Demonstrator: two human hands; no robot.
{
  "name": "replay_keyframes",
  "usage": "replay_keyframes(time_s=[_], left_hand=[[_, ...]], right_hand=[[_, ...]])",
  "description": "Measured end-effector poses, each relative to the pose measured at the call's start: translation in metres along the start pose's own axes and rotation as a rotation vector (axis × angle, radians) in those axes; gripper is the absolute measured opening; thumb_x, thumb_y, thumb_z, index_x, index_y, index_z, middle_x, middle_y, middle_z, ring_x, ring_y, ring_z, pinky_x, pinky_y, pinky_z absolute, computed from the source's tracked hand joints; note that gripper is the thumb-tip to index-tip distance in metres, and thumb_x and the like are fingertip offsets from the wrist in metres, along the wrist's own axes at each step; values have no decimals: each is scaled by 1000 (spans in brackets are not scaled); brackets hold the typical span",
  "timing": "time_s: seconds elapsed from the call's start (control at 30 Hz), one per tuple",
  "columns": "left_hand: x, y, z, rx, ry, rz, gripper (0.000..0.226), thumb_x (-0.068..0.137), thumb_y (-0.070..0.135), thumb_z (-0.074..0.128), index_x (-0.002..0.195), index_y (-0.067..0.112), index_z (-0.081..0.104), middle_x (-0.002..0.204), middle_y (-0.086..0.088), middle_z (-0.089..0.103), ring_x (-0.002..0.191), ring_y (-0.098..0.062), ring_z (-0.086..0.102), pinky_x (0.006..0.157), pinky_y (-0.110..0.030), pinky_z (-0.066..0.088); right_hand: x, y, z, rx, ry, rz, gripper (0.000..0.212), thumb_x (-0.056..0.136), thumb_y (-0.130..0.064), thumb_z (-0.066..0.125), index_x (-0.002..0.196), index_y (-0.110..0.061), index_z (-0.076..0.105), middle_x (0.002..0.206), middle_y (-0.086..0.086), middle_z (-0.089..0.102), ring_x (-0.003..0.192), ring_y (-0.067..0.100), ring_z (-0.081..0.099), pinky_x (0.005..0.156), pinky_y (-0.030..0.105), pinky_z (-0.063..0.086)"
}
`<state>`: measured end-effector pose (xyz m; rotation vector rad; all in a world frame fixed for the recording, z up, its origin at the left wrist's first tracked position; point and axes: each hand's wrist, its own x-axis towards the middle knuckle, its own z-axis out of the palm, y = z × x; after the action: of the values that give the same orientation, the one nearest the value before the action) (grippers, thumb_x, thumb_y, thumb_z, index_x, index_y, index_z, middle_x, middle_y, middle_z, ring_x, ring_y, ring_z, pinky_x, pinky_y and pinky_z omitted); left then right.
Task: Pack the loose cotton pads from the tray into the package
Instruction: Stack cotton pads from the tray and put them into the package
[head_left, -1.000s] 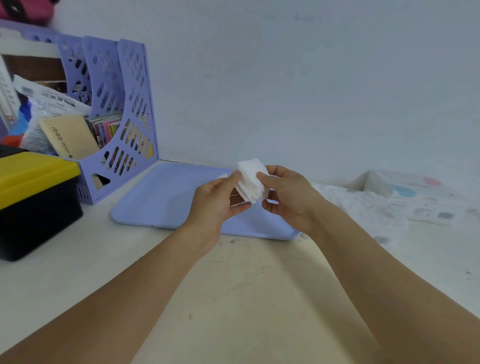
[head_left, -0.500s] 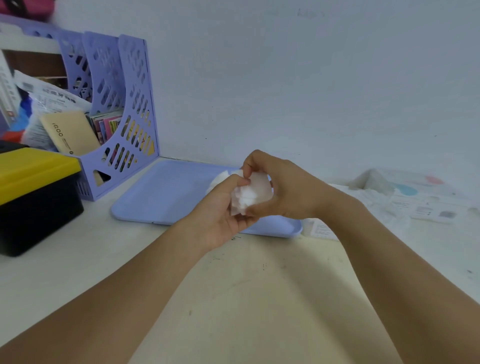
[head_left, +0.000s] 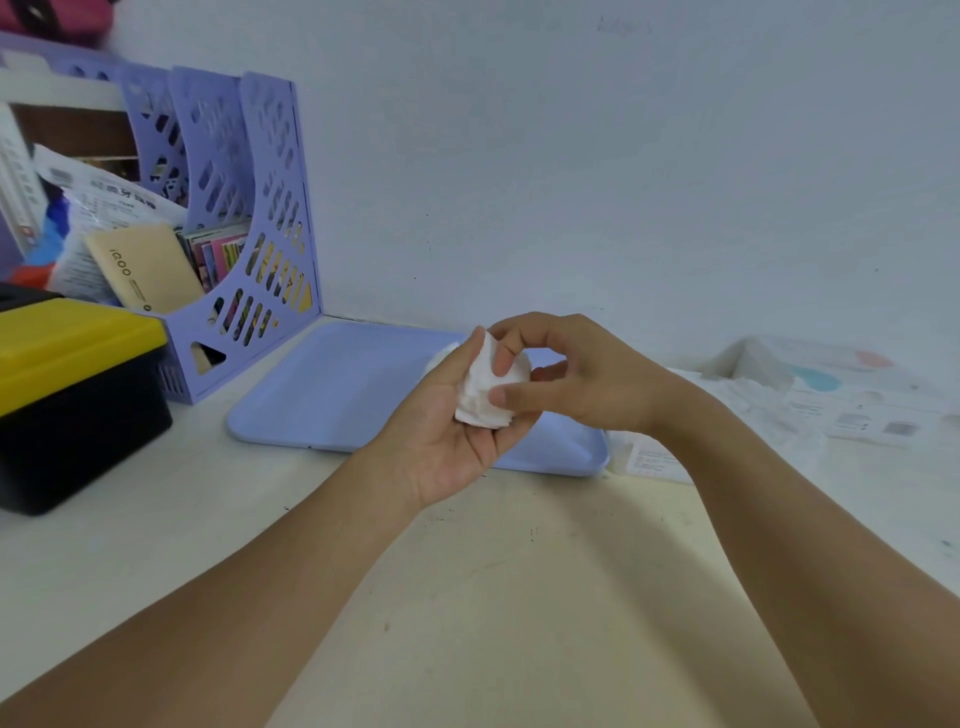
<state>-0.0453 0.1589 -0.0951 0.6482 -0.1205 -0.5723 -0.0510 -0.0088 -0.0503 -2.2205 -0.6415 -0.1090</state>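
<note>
Cupping a stack of cotton pads (head_left: 485, 395) above the tray's (head_left: 332, 395) front edge, the left hand (head_left: 447, 431) grips it; the right hand (head_left: 576, 379) pinches its top.

Left hand (head_left: 447, 421) cupped palm-up (fingers curled), right hand (head_left: 566, 379) pinching from above, forearms converging

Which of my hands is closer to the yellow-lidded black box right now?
Left. Your left hand holds the cotton pads over the tray, to the right of the box; your right hand is farther right.
</note>
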Motion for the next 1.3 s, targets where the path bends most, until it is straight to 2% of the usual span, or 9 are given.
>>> replay_keyframes(time_s=[0.07,0.17,0.3,0.43,0.57,0.7,0.83,1.1,1.3], left_hand=[[0,-1,2,-9,14,-18,57,97,46,57,141,9,55,136,-19,62,110,-28,69,89,-39,60],[1,-3,5,-56,62,-33,55,101,50,48,130,4,59,117,-19,71,97,-26,71,76,-35,63],[1,-5,7,-56,54,-29,55,104,51,40,122,4,62,109,-18,74,91,-26,75,78,-38,63],[-1,-5,6,0,13,-25,54,106,47,37,125,3,61,116,-20,72,99,-26,75,89,-40,60],[-1,-1,5,-11,0,-25,53,99,37,55,141,5,51,129,-20,67,109,-27,72,92,-41,59],[-5,-2,8,19,-37,-1,49,95,29,61,136,2,55,119,-17,72,106,-25,73,95,-38,58],[-3,-1,6,49,-63,21,51,97,29,60,140,2,51,133,-20,64,122,-26,65,103,-37,52],[-6,-3,13,84,-96,29,55,91,38,57,133,3,56,129,-18,67,113,-20,70,97,-29,56],[-6,-1,10,107,-119,13,55,94,36,58,137,2,55,137,-15,64,126,-20,62,106,-34,49]], right_hand=[[1,0,-1,-115,38,-32,24,77,-19,84,94,-19,67,120,-14,64,110,3,60,85,24,55],[2,0,0,-251,80,-62,33,70,-27,89,92,-25,65,114,-14,64,107,8,60,89,32,54],[3,3,-1,-316,98,-75,33,71,-32,86,94,-23,65,103,-9,68,99,12,62,86,38,55],[3,6,-5,-240,96,-64,27,75,-28,86,94,-21,68,103,-9,71,103,5,64,87,36,57],[2,5,-11,-117,78,-33,26,78,-25,86,95,-14,70,103,-4,72,106,4,66,87,34,59],[-1,3,-13,-12,69,-17,21,87,-28,77,95,-9,72,101,-1,75,102,8,70,90,32,58],[-2,2,-11,-91,118,-26,21,79,-20,84,93,-13,71,101,-5,74,103,4,68,87,35,59],[-1,0,-4,-222,169,-76,32,68,-24,90,93,-15,70,92,-9,72,96,2,67,77,29,58],[1,0,-5,-236,208,-96,11,78,-14,76,88,-14,72,83,-10,73,87,2,69,74,26,58]])
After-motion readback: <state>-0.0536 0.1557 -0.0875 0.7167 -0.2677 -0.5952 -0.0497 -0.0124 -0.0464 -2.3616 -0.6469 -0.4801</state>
